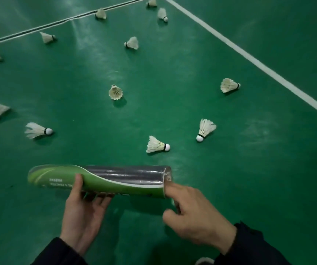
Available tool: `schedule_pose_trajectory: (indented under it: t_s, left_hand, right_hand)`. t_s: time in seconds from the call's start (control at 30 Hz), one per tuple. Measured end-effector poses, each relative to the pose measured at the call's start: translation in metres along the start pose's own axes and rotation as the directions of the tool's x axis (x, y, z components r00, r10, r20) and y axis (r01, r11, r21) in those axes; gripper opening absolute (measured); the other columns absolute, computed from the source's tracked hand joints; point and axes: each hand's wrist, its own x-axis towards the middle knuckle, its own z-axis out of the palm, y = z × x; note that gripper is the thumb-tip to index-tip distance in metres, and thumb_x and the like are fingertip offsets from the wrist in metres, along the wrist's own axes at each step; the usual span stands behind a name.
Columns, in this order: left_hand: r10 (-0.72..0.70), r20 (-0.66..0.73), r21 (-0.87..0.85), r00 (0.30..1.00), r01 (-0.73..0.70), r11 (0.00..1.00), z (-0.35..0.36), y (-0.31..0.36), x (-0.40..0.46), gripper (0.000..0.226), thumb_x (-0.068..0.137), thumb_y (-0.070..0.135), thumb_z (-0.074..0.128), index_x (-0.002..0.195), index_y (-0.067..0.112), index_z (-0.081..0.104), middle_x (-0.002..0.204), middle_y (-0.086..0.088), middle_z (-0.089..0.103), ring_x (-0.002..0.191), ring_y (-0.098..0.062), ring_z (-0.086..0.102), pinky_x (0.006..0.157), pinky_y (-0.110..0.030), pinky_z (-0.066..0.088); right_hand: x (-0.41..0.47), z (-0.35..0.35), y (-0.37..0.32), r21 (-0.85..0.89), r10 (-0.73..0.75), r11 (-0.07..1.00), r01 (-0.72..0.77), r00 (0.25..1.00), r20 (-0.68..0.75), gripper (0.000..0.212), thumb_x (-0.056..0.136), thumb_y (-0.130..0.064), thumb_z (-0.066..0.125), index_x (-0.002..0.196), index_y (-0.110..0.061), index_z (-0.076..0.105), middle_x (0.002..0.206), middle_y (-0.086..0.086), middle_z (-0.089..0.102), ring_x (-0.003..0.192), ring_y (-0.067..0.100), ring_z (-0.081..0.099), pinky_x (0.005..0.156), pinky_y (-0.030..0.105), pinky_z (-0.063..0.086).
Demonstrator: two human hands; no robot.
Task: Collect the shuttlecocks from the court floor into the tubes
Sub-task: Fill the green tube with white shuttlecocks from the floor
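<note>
Head view is showing the left hand [83, 213] gripping a green and silver tube [100, 180] from below, thumb over its side, holding it level above the green court floor [249, 169]. The right hand [198, 217] is resting a finger at the tube's right end, fingers loose, clamped on nothing. White shuttlecocks are lying scattered beyond, the nearest shuttlecock [157, 144] just past the tube, others toward a white line [249, 56].

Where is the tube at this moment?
In the head view the tube lies level at lower centre, above the floor. The left hand grips its left half; the right hand pokes a finger into its right end.
</note>
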Motion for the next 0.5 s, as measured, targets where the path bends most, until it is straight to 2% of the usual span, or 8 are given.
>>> schedule_pose_trajectory:
  t_s: [0.07, 0.1, 0.13, 0.17, 0.27, 0.37, 0.43, 0.5]
  left_hand:
    - [0.005, -0.008, -0.005, 1.000, -0.005, 1.000, 0.001, -0.001, -0.002, 0.060, 0.098, 0.049, 0.060, 0.145, 0.013, 0.055, 0.129, -0.011, 0.069, 0.115, -0.026, 0.068, 0.092, -0.045, 0.058]
    - [0.008, -0.012, -0.017, 1.000, -0.008, 1.000, 0.000, -0.002, -0.003, 0.060, 0.098, 0.049, 0.060, 0.146, 0.013, 0.055, 0.126, -0.010, 0.070, 0.111, -0.025, 0.069, 0.091, -0.044, 0.059]
    - [0.008, -0.011, -0.031, 1.000, -0.008, 0.999, 0.000, -0.003, -0.004, 0.060, 0.098, 0.049, 0.060, 0.146, 0.014, 0.055, 0.125, -0.009, 0.069, 0.110, -0.024, 0.069, 0.090, -0.042, 0.060]
    - [0.007, -0.013, -0.047, 1.000, -0.007, 0.999, -0.002, -0.003, -0.005, 0.061, 0.098, 0.050, 0.060, 0.146, 0.014, 0.055, 0.128, -0.010, 0.068, 0.111, -0.023, 0.068, 0.089, -0.041, 0.060]
    - [-0.002, -0.013, -0.084, 1.000, 0.001, 0.996, -0.007, -0.004, -0.008, 0.061, 0.099, 0.050, 0.058, 0.147, 0.013, 0.054, 0.139, -0.011, 0.062, 0.118, -0.024, 0.063, 0.086, -0.038, 0.061]
    - [-0.028, -0.016, -0.106, 0.999, 0.026, 0.994, -0.013, -0.006, -0.008, 0.060, 0.099, 0.049, 0.058, 0.145, 0.011, 0.055, 0.141, -0.012, 0.061, 0.128, -0.025, 0.058, 0.087, -0.040, 0.060]
    - [-0.038, -0.019, -0.102, 0.999, 0.036, 0.994, -0.016, -0.005, -0.006, 0.051, 0.098, 0.047, 0.060, 0.135, 0.013, 0.059, 0.129, -0.012, 0.061, 0.125, -0.026, 0.058, 0.085, -0.040, 0.061]
    - [-0.026, -0.026, -0.098, 0.999, 0.024, 0.995, -0.017, 0.001, -0.003, 0.044, 0.096, 0.047, 0.064, 0.129, 0.018, 0.059, 0.121, -0.010, 0.059, 0.115, -0.026, 0.061, 0.082, -0.040, 0.063]
  right_hand:
    - [0.001, 0.004, 0.002, 0.101, 0.046, 0.994, -0.047, 0.999, 0.007, 0.034, 0.080, -0.023, 0.052, 0.104, -0.048, 0.054, 0.064, -0.029, 0.050, 0.056, -0.001, 0.046, 0.052, 0.015, 0.031]
    - [0.003, 0.008, 0.003, 0.153, 0.079, 0.985, -0.076, 0.997, -0.011, 0.029, 0.078, -0.026, 0.051, 0.098, -0.046, 0.053, 0.060, -0.019, 0.048, 0.053, 0.005, 0.041, 0.050, 0.025, 0.031]
    - [0.006, 0.011, 0.005, 0.189, 0.107, 0.977, -0.102, 0.994, -0.018, 0.026, 0.079, -0.028, 0.051, 0.100, -0.043, 0.054, 0.059, -0.011, 0.043, 0.052, 0.006, 0.038, 0.052, 0.039, 0.035]
    - [0.009, 0.014, 0.004, 0.223, 0.128, 0.967, -0.123, 0.992, -0.010, 0.026, 0.082, -0.031, 0.053, 0.105, -0.041, 0.056, 0.061, -0.008, 0.042, 0.053, 0.010, 0.039, 0.053, 0.043, 0.038]
    - [0.014, 0.016, 0.003, 0.290, 0.152, 0.944, -0.159, 0.987, 0.047, 0.028, 0.093, -0.042, 0.059, 0.120, -0.045, 0.058, 0.064, -0.005, 0.051, 0.055, 0.026, 0.060, 0.060, 0.045, 0.053]
    - [0.016, 0.025, 0.000, 0.491, 0.187, 0.846, -0.206, 0.978, 0.089, 0.033, 0.094, -0.044, 0.060, 0.126, -0.036, 0.063, 0.070, -0.006, 0.064, 0.062, 0.017, 0.066, 0.065, 0.043, 0.060]
    - [0.019, 0.034, 0.001, 0.661, 0.249, 0.720, -0.209, 0.968, 0.035, 0.030, 0.091, -0.040, 0.063, 0.119, -0.032, 0.068, 0.081, -0.006, 0.072, 0.061, 0.015, 0.065, 0.061, 0.040, 0.058]
    - [0.020, 0.041, 0.002, 0.700, 0.303, 0.700, -0.142, 0.946, -0.111, 0.025, 0.090, -0.036, 0.068, 0.115, -0.036, 0.067, 0.105, -0.007, 0.074, 0.055, 0.016, 0.062, 0.052, 0.035, 0.053]
